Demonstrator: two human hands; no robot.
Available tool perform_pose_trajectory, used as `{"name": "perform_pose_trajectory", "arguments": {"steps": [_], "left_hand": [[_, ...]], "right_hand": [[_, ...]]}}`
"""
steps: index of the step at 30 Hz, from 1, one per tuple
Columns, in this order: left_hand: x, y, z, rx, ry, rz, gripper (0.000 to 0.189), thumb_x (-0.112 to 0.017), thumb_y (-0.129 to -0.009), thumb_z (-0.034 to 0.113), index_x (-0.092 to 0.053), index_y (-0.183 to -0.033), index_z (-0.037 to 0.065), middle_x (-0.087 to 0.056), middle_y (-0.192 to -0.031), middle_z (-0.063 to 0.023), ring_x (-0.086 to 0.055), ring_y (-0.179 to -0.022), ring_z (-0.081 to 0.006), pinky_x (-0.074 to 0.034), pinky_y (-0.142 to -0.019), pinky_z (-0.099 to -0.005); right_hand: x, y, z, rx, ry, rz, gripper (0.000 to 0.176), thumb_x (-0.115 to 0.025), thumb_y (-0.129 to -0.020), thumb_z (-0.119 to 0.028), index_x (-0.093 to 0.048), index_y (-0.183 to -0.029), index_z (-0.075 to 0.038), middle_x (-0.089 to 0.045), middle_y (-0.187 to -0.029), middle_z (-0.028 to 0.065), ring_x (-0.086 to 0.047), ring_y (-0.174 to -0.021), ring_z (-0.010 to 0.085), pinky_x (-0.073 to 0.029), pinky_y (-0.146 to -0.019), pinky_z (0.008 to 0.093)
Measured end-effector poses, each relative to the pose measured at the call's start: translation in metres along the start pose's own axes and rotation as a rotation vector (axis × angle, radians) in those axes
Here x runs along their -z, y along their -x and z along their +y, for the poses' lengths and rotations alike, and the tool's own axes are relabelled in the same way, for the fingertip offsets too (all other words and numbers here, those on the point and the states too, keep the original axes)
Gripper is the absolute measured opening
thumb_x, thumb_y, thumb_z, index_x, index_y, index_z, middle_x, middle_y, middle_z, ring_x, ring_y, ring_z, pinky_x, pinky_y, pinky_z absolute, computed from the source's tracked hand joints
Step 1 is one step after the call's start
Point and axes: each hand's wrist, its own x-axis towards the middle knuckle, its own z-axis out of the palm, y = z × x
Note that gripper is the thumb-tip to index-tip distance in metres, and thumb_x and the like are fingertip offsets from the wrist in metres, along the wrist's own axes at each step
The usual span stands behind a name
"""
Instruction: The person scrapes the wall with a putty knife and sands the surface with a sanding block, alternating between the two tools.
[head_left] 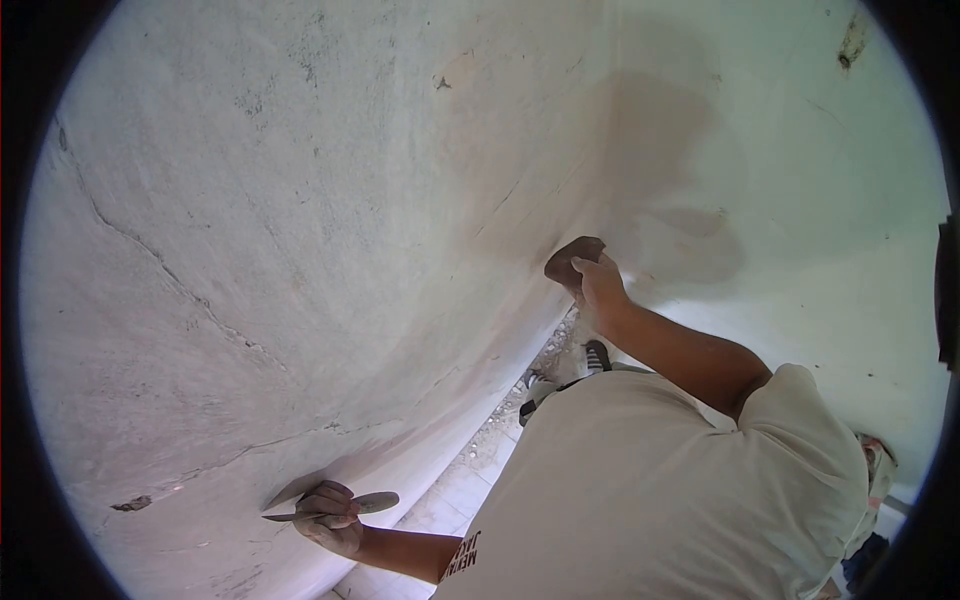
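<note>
At the lower left, my left hand (330, 515) is closed around a flat, scraper-like tool (377, 502). One rounded end sticks out to the right of the fingers, and a thin pointed edge shows on the left, close to the wall (250, 330). My right hand (598, 280) grips a dark brown folded sheet (572, 258), which looks like sandpaper, against the wall near the corner. The thumb lies over the sheet. Both arms are bare below the light shirt sleeves.
Long cracks (150, 255) run across the left wall, with a chipped hole (131, 504) low on it. A second wall (820, 230) stands at right. Debris lies on the tiled floor (440, 505) beside my shoes (596, 355). A dark object (948, 290) is at the right edge.
</note>
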Motion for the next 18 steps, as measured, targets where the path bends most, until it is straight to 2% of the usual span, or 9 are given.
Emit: {"name": "perform_pose_trajectory", "arguments": {"steps": [4,11,16,17,18], "left_hand": [[0.004,0.003,-0.002,-0.006,-0.007,-0.022,0.047,-0.045,-0.103,0.036,-0.045,-0.064,0.01,-0.044,-0.05,-0.0035,-0.042,-0.043,-0.0148,-0.038,-0.051,-0.0327],[0.005,0.001,-0.001,-0.011,0.041,-0.037,0.052,-0.047,-0.102,0.037,-0.048,-0.058,0.01,-0.047,-0.051,-0.0035,-0.043,-0.044,-0.0146,-0.039,-0.052,-0.0342],[0.01,0.002,-0.003,-0.034,0.102,-0.078,0.05,-0.049,-0.101,0.038,-0.051,-0.057,0.014,-0.047,-0.051,-0.0019,-0.045,-0.043,-0.0135,-0.042,-0.055,-0.0348],[0.015,0.003,-0.004,-0.039,0.108,-0.087,0.05,-0.049,-0.101,0.038,-0.051,-0.057,0.014,-0.047,-0.051,-0.0015,-0.045,-0.043,-0.0132,-0.043,-0.056,-0.035],[0.018,0.005,-0.005,-0.014,0.122,-0.081,0.049,-0.05,-0.1,0.041,-0.057,-0.059,0.015,-0.051,-0.051,-0.002,-0.048,-0.042,-0.0143,-0.045,-0.055,-0.0351]], "right_hand": [[0.0,-0.016,0.016,0.121,0.036,-0.017,0.031,-0.044,-0.095,0.0,-0.043,-0.125,0.0,-0.054,-0.121,0.0152,-0.062,-0.107,0.0275,-0.054,-0.096,0.0402],[0.0,0.005,-0.005,0.059,0.055,0.008,0.031,-0.048,-0.093,-0.002,-0.047,-0.124,-0.005,-0.055,-0.116,0.011,-0.062,-0.1,0.024,-0.053,-0.084,0.0341],[0.013,-0.048,0.05,0.179,0.152,0.058,0.029,-0.05,-0.092,-0.003,-0.052,-0.121,-0.006,-0.057,-0.112,0.0077,-0.061,-0.096,0.0216,-0.053,-0.082,0.0347],[0.009,-0.052,0.061,0.213,0.179,0.074,0.03,-0.05,-0.091,-0.003,-0.052,-0.121,-0.006,-0.059,-0.106,0.0064,-0.062,-0.094,0.0208,-0.053,-0.082,0.0348],[0.008,-0.052,0.065,0.237,0.157,0.055,0.029,-0.052,-0.09,-0.003,-0.053,-0.119,-0.005,-0.059,-0.105,0.0064,-0.06,-0.093,0.0194,-0.05,-0.081,0.034]]}}
